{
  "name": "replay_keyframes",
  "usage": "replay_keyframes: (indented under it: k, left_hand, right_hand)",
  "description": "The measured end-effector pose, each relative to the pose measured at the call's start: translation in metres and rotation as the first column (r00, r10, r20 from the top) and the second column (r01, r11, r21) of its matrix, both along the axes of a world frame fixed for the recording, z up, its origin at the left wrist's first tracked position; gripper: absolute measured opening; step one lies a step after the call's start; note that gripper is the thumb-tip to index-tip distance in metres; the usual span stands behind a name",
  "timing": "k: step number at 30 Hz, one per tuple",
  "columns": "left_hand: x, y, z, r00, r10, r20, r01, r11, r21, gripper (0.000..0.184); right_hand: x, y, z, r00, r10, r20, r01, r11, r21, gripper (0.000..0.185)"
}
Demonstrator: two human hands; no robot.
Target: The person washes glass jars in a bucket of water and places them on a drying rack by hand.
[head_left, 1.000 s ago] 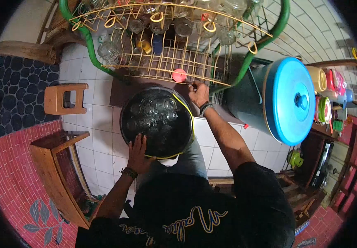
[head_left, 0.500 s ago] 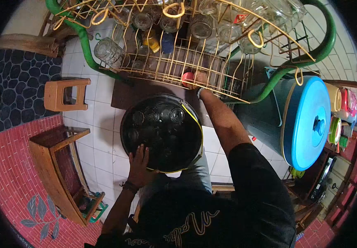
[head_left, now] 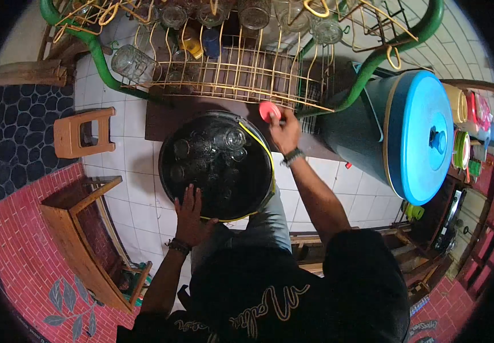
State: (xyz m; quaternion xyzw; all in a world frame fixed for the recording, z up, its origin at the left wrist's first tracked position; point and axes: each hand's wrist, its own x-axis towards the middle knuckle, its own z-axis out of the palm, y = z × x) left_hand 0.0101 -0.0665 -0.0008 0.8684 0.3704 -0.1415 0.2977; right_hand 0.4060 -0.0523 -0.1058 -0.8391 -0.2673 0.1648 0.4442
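A round black basin point(head_left: 201, 194) holds several clear glasses point(head_left: 235, 138), partly hard to make out against its dark inside. On the basin's near left rim rests my left hand point(head_left: 192, 216), its fingers spread. Right of the basin's far edge, my right hand point(head_left: 285, 132) grips a small round red object point(head_left: 269, 111) between thumb and fingers. The hand is just in front of the lower edge of a wire rack point(head_left: 241, 74) on a green frame. More glasses point(head_left: 133, 63) stand or hang in that rack.
A large bucket with a blue lid point(head_left: 424, 137) stands to the right. At the left are a brown plastic stool point(head_left: 84, 132) and a wooden piece of furniture point(head_left: 86, 257). Plates and containers point(head_left: 461, 150) are at the far right.
My right hand has come out from the wire rack toward me with the red object, which was in the rack before. My left hand stays on the basin's rim.
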Motion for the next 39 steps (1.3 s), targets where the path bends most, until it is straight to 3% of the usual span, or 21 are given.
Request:
replay_keyframes:
  k: [5,6,7,8,11,14,15,17,19,20,22,23,25,27,29,32,33,35,39]
  left_hand:
    - [-0.001,0.0,-0.001,1.0,-0.014,0.008,0.014,1.0,0.016,0.109]
    - [0.0,0.001,0.001,1.0,-0.021,0.009,0.021,1.0,0.012,0.108]
    - [0.0,0.002,0.002,1.0,-0.015,0.001,0.015,1.0,0.016,0.108]
    - [0.0,0.001,0.002,1.0,-0.012,0.018,0.012,1.0,0.011,0.108]
    - [-0.005,-0.002,-0.002,1.0,-0.014,0.022,0.014,1.0,0.008,0.107]
    - [-0.006,0.0,0.001,0.997,-0.032,0.073,0.029,0.999,0.03,0.107]
    - [-0.006,0.0,0.0,0.997,-0.032,0.067,0.03,0.999,0.033,0.106]
    - [-0.005,0.001,0.0,0.997,-0.036,0.072,0.032,0.998,0.049,0.106]
    - [-0.005,0.002,0.001,0.997,-0.027,0.068,0.024,0.999,0.032,0.106]
    - [-0.007,0.001,-0.002,0.994,-0.038,0.099,0.032,0.998,0.063,0.107]
    - [-0.007,0.004,0.0,0.996,-0.029,0.09,0.026,0.999,0.041,0.109]
    - [-0.008,0.004,-0.001,0.993,-0.036,0.112,0.031,0.998,0.049,0.109]
    - [-0.01,0.006,0.0,0.994,-0.051,0.097,0.047,0.998,0.042,0.109]
    - [-0.009,0.006,0.005,0.996,-0.053,0.072,0.05,0.997,0.052,0.107]
    - [-0.008,0.008,0.01,0.997,-0.054,0.058,0.051,0.998,0.046,0.106]
    - [-0.011,0.007,0.007,0.994,-0.067,0.084,0.061,0.996,0.07,0.109]
    - [-0.011,0.006,0.006,0.994,-0.058,0.088,0.051,0.995,0.081,0.109]
    - [-0.012,0.004,0.004,0.987,-0.013,0.162,0.005,0.999,0.049,0.11]
    - [-0.011,0.005,0.005,0.992,-0.011,0.128,0.007,0.999,0.036,0.107]
  right_hand:
    - [0.008,-0.066,-0.073,0.941,-0.142,-0.308,0.143,0.99,-0.02,0.028]
    - [0.019,-0.074,-0.104,0.905,-0.212,-0.369,0.156,0.972,-0.177,0.044]
    - [0.022,-0.064,-0.044,0.976,-0.152,-0.154,0.053,0.858,-0.51,0.058]
    - [0.022,-0.07,-0.044,0.991,-0.126,-0.046,0.076,0.81,-0.581,0.063]
    - [0.016,-0.092,-0.031,0.991,-0.09,0.098,0.117,0.938,-0.327,0.047]
    - [-0.031,-0.082,0.073,0.994,-0.107,-0.039,0.107,0.994,-0.009,0.024]
    - [-0.048,-0.079,0.103,0.997,-0.014,0.072,0.006,0.995,0.101,0.016]
    - [-0.084,-0.076,0.143,0.963,0.15,0.225,-0.187,0.971,0.151,0.013]
    - [-0.124,-0.076,0.15,0.952,0.303,0.049,-0.306,0.949,0.08,0.019]
    - [-0.135,-0.076,0.142,0.875,0.471,0.112,-0.479,0.877,0.049,0.031]
    - [-0.164,-0.075,0.139,0.742,0.662,-0.106,-0.652,0.674,-0.347,0.061]
    - [-0.178,-0.071,0.134,0.715,0.668,-0.206,-0.678,0.59,-0.438,0.069]
    - [-0.199,-0.077,0.098,0.664,0.722,-0.195,-0.707,0.523,-0.476,0.075]
    - [-0.208,-0.07,0.101,0.644,0.742,-0.187,-0.696,0.468,-0.544,0.078]
    - [-0.212,-0.06,0.105,0.649,0.684,-0.333,-0.678,0.321,-0.661,0.083]
    - [-0.216,-0.072,0.042,0.581,0.724,-0.372,-0.72,0.244,-0.65,0.094]
    - [-0.216,-0.064,0.054,0.53,0.73,-0.432,-0.718,0.115,-0.687,0.096]
    - [-0.218,-0.068,0.026,0.488,0.777,-0.398,-0.711,0.089,-0.698,0.098]
    - [-0.207,-0.062,0.041,0.417,0.823,-0.386,-0.725,0.045,-0.687,0.094]
